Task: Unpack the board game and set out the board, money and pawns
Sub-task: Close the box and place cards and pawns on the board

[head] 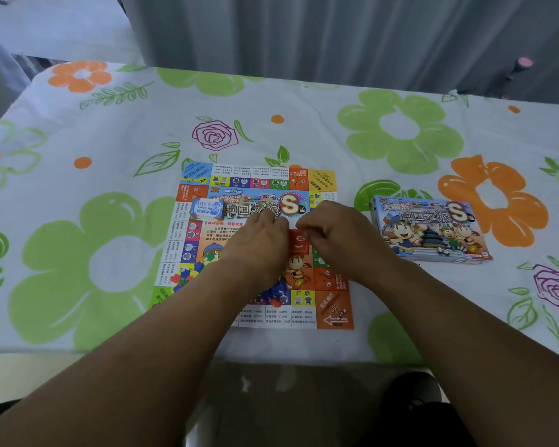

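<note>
Between the two sets of fingertips, a small red pack point(299, 239) is lying on the board point(331, 309). Left hand point(259, 245) and right hand point(339, 235) are curling over it, knuckles up, tips nearly meeting. Fingers are bending on both, but the knuckles are hiding whether they are pinching the pack, a wrapper or nothing: cannot tell

Board is lying flat and unfolded beneath both hands. Judging it a thin printed sheet, light and floppy, likely sliding on the cloth point(110, 124); pressing it flat is looking safer than lifting

Left of the left fingers, a blue pack point(207, 209) is sitting on the board, probably the money. Judging paper, light, slick if wrapped; taking it by the long edges

Beside the left wrist, nearer the person than the fingers, loose coloured pieces point(183, 279) are lying in a heap: tiny, hard, apt to scatter, so pinching singly

Well right of the right fingers, box point(430, 232) is resting face up on the cloth; contents not showing
</note>
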Demonstrator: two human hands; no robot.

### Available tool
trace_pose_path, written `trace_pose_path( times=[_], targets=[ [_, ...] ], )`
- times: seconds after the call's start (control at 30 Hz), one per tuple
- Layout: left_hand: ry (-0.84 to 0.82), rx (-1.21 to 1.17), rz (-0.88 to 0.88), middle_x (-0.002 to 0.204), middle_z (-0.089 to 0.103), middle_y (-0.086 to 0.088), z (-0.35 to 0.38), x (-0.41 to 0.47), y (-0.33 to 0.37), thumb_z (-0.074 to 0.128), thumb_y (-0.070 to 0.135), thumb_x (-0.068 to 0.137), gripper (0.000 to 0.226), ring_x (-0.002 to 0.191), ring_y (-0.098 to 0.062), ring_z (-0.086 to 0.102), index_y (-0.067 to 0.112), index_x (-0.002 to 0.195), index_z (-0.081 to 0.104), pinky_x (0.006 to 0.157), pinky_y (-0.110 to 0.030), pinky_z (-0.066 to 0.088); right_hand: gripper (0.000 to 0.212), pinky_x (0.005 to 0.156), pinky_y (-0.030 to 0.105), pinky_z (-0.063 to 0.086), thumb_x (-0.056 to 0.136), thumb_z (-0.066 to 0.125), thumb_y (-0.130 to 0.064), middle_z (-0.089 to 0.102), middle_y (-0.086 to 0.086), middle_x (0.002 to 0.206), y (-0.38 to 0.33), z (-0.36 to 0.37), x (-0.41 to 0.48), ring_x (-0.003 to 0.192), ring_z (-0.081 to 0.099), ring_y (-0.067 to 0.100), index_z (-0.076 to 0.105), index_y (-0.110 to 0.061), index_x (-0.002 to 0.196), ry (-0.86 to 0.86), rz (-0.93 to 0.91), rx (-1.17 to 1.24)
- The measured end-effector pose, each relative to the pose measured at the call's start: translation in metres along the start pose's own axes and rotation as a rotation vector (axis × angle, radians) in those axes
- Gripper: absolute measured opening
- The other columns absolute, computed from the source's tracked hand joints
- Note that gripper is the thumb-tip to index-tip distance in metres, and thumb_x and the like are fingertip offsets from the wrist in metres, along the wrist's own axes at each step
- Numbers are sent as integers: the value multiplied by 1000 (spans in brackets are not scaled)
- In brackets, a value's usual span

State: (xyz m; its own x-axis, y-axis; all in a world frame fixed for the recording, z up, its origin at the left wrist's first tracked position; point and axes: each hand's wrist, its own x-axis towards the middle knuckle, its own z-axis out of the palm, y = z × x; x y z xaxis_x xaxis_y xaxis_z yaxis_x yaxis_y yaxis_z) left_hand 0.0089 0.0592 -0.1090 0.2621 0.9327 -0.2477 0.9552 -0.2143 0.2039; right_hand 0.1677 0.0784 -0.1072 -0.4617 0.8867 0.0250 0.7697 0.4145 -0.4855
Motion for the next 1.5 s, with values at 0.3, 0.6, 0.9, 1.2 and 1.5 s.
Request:
trace_pose_path(
  times=[0.3,0.6,0.9,1.2,1.5],
  targets=[
    [-9,7,-7,129,44,-13,1,-1,-1,53,9,94,36,120,-27,40,8,128,42,101,-34,37,15,78,44,54,95,62,-13,66,8,95,5,1,-1,89,62,24,75,-12,102,44,-21,-4],
    [8,9,-7,128,43,-13,3,-4,1,50,7,94,38,119,-26,40,8,130,38,100,-34,38,13,77,45,54,93,60,-11,67,7,95,5,5,-2,87,62,26,72,-13,99,45,-13,-19],
    [69,-58,16,126,48,-10,-10,0,-4,53,14,96,32,121,-24,42,9,126,44,103,-33,35,20,76,48,60,82,76,-7,71,-2,81,9,-3,4,77,70,18,68,-25,82,60,293,417],
    [32,-440,-214,111,58,-7,-12,6,-13,52,19,96,20,99,-24,57,11,113,49,81,-35,47,9,67,40,62,83,76,2,71,22,83,1,-10,3,71,69,29,69,-3,86,17,524,671],
    [40,-481,-441,108,64,-6,-13,0,-42,55,4,86,25,97,-25,61,16,107,60,83,-37,55,15,60,34,63,83,74,4,70,20,85,2,-9,12,64,70,22,64,1,94,-113,842,807]
  ],
)
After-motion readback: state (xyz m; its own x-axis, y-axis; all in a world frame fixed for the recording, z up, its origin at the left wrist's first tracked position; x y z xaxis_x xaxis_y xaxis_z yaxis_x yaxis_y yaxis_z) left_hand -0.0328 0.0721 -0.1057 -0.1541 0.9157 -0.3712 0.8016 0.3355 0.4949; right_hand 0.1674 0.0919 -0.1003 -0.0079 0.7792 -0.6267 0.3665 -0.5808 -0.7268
